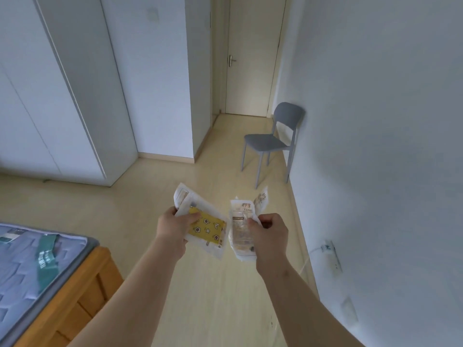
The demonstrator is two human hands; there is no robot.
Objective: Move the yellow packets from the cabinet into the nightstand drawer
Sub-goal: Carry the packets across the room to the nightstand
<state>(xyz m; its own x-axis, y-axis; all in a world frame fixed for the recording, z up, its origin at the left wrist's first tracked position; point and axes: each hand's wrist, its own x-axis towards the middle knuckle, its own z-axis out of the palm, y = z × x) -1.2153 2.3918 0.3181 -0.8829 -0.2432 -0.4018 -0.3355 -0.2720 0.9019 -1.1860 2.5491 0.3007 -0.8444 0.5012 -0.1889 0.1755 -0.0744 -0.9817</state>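
Observation:
My left hand (175, 227) grips a yellow packet (209, 227) with a star and flower print, in a clear white-edged wrapper, held out over the floor. My right hand (269, 234) grips other packets (241, 229), pale and see-through from this side, with a second one (260, 200) sticking up behind. The two hands are level and a short gap apart. The white cabinet (82, 96) stands at the left with its doors closed. No nightstand or drawer is in view.
A grey chair (273, 141) stands against the right wall. A closed door (253, 56) ends the passage ahead. A bed with a blue mattress (32, 266) and wooden frame fills the lower left. A wall socket with a white cable (332, 251) is at the lower right.

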